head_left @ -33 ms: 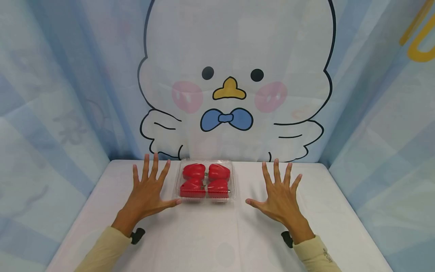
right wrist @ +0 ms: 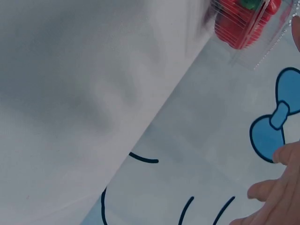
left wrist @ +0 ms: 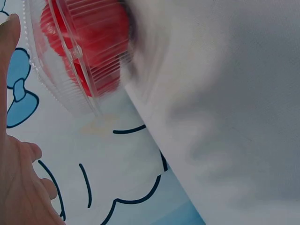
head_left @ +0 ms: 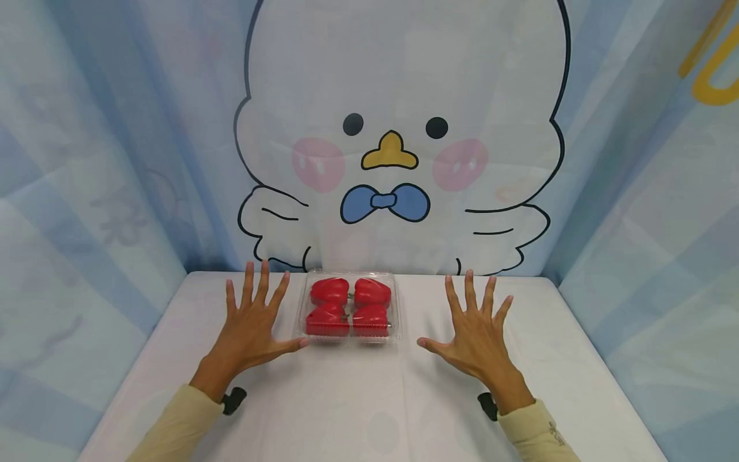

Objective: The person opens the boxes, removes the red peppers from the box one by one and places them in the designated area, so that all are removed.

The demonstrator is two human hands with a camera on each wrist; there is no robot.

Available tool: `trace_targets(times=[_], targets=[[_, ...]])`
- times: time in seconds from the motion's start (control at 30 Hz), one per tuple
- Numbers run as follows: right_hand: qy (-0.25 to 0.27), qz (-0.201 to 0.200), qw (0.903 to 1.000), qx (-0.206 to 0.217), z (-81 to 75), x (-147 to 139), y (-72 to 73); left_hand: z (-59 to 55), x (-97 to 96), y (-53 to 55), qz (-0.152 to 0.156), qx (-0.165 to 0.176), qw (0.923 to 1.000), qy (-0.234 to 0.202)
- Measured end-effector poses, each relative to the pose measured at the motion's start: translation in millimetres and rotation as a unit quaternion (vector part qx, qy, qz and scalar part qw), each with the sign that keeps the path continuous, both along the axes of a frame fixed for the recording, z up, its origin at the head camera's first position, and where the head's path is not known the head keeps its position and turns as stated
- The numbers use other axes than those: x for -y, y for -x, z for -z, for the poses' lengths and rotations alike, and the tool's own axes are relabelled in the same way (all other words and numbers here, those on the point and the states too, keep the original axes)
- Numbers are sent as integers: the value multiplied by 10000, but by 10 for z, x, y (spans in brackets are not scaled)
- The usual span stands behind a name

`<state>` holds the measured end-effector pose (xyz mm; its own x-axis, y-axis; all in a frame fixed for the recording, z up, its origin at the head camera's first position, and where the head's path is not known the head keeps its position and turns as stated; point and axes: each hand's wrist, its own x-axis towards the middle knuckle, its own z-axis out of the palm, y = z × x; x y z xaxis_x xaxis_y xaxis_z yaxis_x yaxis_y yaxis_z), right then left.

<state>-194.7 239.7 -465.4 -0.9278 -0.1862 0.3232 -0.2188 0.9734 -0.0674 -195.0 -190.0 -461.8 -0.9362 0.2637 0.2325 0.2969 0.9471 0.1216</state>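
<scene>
A clear plastic clamshell box [head_left: 395, 314] stands at the back of the white table, holding several red bell peppers [head_left: 372, 292]. My left hand [head_left: 251, 330] is spread to the left of it, thumb tip by the box's front left corner; whether it touches is hard to tell. To the right, my right hand [head_left: 476, 337] has its fingers fanned out, apart from the box. Neither hand holds anything. In the left wrist view the box [left wrist: 51, 89] appears beyond the left hand [left wrist: 21, 187]. The right wrist view shows part of it, with a green stem [right wrist: 251, 3] inside.
The white-covered table [head_left: 346, 410] meets a curtain [head_left: 392, 244] with a cartoon bird at its back edge. Blue and white curtains [head_left: 86, 212] hang on both sides. Each wrist carries a small black device [head_left: 233, 401].
</scene>
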Motion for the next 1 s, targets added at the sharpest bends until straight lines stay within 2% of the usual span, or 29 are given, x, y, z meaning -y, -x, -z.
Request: trace_targets(times=[0.33,0.47,0.6,0.67,0.77,0.87,1.0], targets=[[214,-187,9987,-416,54,3,56,33,26,33,-41,-56,10000,-68],[423,-270,9974,-511,89,44,77,67,68,84,-74,-74,9995,-294],[845,-555,9922,-726,84,124,52,49,102,117,-26,-181,9958,-895],[1037,-700,9885,-850,70,182,24,40,112,126,-47,-204,9916,-1279],[1213,-879,9837,-991,63,287,-24,44,122,137,-111,-219,9806,-1945],[1273,-1061,9802,-1087,65,396,-68,90,132,155,-201,-220,9669,-2535],[1362,-1377,9729,-1261,82,543,-104,178,145,189,-287,-57,9518,-3053]])
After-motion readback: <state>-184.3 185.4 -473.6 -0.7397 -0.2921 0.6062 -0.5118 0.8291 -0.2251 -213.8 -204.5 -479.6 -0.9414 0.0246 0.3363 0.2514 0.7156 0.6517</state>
